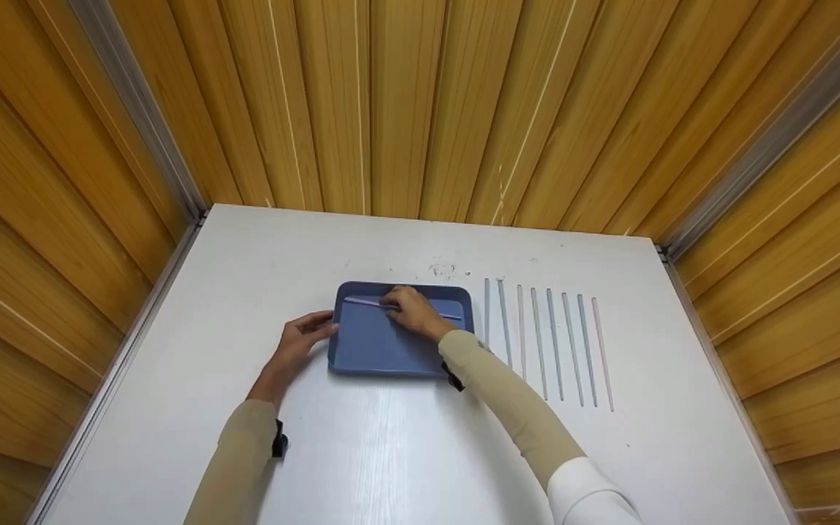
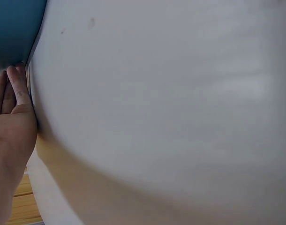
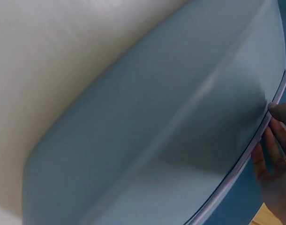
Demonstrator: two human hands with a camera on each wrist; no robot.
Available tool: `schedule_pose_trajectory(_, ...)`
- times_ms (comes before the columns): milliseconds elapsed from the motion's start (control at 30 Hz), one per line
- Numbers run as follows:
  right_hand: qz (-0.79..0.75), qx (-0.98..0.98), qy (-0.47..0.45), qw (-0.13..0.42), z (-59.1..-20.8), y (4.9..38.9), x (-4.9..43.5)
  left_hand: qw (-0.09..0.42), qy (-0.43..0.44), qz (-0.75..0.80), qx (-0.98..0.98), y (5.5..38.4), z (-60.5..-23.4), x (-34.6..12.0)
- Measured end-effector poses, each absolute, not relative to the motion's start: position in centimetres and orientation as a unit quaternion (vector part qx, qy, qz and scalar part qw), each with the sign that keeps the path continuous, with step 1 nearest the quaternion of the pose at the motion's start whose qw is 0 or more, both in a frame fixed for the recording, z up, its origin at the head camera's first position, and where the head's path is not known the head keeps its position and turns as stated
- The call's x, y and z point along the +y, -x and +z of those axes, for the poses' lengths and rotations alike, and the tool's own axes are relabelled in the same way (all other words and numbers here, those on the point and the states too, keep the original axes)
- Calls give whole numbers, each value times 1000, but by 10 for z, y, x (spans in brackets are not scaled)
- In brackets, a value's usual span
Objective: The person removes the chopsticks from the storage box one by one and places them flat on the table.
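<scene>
A shallow blue tray (image 1: 391, 350) sits on the white table. My right hand (image 1: 414, 312) reaches over it and pinches a slim pinkish-purple straw (image 1: 365, 302) between thumb and fingers. The straw lies crosswise toward the tray's far side, its middle hidden by the hand. Seen from the right wrist, thumb and fingertips close on the straw (image 3: 237, 168) just beyond the tray's near wall (image 3: 124, 117). My left hand (image 1: 305, 337) is at the tray's left side; in the left wrist view its fairly straight fingers (image 2: 20, 86) touch the tray's outer wall (image 2: 18, 33).
To the right of the tray, several blue-grey and pink straws (image 1: 553, 343) lie spaced apart in a row, roughly parallel. Small dark marks (image 1: 443, 270) show on the table behind the tray. Wood-look panels (image 1: 405, 109) close off the back and both sides.
</scene>
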State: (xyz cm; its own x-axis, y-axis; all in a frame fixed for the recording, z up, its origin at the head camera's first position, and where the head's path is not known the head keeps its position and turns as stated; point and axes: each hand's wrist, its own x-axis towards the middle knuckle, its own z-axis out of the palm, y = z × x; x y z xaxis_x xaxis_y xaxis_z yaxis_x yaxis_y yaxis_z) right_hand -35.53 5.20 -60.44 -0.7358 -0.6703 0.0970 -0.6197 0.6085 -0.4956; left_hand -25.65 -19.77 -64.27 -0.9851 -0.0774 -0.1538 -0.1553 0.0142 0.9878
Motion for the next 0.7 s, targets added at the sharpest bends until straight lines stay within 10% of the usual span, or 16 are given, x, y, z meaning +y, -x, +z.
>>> schedule_pose_trajectory(700, -234, 904, 353, 66, -598, 345, 56, 38, 76, 697, 712, 258, -646, -201)
